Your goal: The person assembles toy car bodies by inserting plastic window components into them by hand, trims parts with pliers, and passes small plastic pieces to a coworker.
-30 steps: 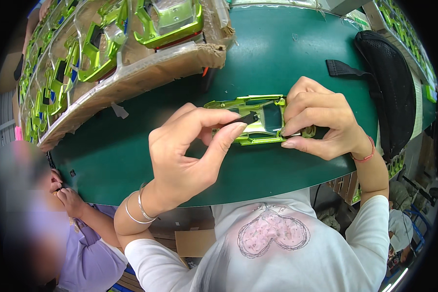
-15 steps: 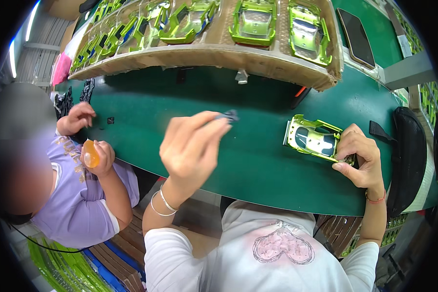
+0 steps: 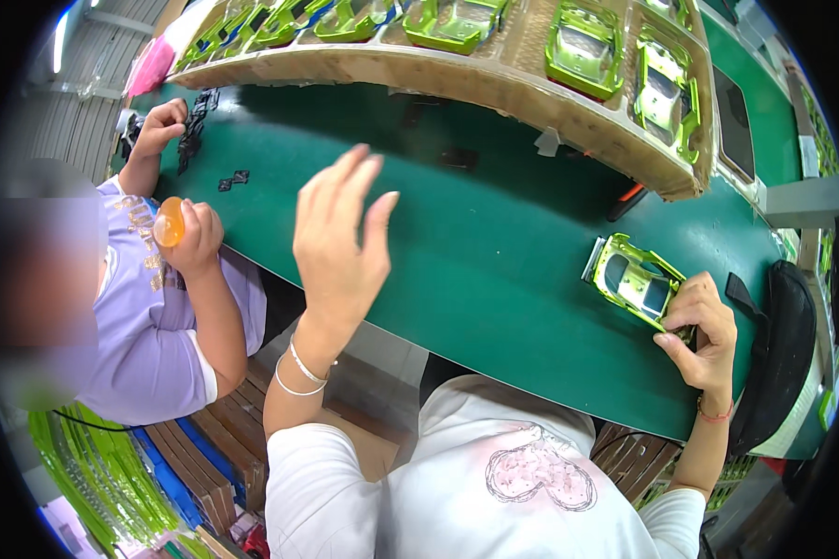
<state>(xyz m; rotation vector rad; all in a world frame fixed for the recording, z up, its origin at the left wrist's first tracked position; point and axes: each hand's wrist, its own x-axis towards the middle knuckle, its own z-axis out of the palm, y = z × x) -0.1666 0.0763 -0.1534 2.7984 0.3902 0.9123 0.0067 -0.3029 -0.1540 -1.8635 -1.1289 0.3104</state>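
The left hand is raised over the green counter, its fingers stretched upward and lightly fanned, the thumb standing well apart from them; nothing is gripped in it. The right hand pinches one lime-green toy car body shell by its right end, thumb on the near side and fingers on the far side. The shell is over the right part of the counter, tilted, with a pale bar at its left end; whether its underside touches the counter I cannot tell.

Two silver bracelets circle the left wrist, and one red bracelet the right.

Beyond the hands stands one cardboard tray of similar shells. Three shells show clearly toward its right end; those farther left overlap too much to count surely. One red-and-black tool lies by the tray's near edge, one smartphone beside its right end, and one black pouch at the counter's right.

At the left, a co-worker has one hand at a cluster of black pieces and the other around one orange object. Two small black pieces lie nearby.
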